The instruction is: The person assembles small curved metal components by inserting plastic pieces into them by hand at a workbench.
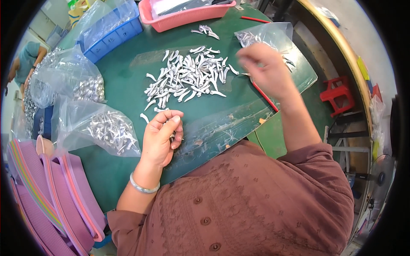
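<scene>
So, spill risk

Heap of curved silver pieces (185,76) sits loose on the desk (121,81). Left hand (163,135) at its 7 o'clock: grip curled round small metal bits (172,137), mostly hidden. Right hand (264,67) at 3 o'clock: blurred, can't tell grip. A slack left curl could drop bits; a careless right sweep could scatter the heap.

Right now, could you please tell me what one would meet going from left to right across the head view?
Person in teal, blue bin, pile of curved silvery pieces, blurred right hand, red stool.
</scene>
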Demonstrator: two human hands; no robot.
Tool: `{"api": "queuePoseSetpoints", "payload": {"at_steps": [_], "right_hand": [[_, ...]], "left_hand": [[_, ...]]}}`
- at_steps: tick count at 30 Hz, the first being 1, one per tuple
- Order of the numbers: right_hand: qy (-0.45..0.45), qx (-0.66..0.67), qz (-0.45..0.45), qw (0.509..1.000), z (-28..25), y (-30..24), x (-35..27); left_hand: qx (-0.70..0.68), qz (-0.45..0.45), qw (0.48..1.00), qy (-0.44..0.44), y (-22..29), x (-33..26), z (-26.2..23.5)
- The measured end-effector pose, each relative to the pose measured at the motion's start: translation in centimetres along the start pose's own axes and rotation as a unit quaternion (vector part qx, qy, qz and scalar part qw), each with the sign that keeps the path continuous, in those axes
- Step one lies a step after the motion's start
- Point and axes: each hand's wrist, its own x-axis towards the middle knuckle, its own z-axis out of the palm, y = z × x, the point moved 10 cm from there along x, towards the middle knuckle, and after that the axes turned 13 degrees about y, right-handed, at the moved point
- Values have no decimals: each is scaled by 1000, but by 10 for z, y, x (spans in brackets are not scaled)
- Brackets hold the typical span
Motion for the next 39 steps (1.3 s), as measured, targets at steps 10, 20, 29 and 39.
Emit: {"api": "queuePoseSetpoints", "payload": {"at_steps": [10,20,29,39], "right_hand": [[-180,-24,48,982,81,7,-65],[-171,28,66,983,75,5,-68],[-229,442,457,737,115,-9,-103],[-220,493,447,713,134,-40,-104]], "left_hand": [[-9,-9,1000,-1,-1,-1,1],[8,-6,1000,2,-2,0,2],[11,-11,1000,10,-2,-2,2],[7,-12,1000,6,-2,-4,1]]}}
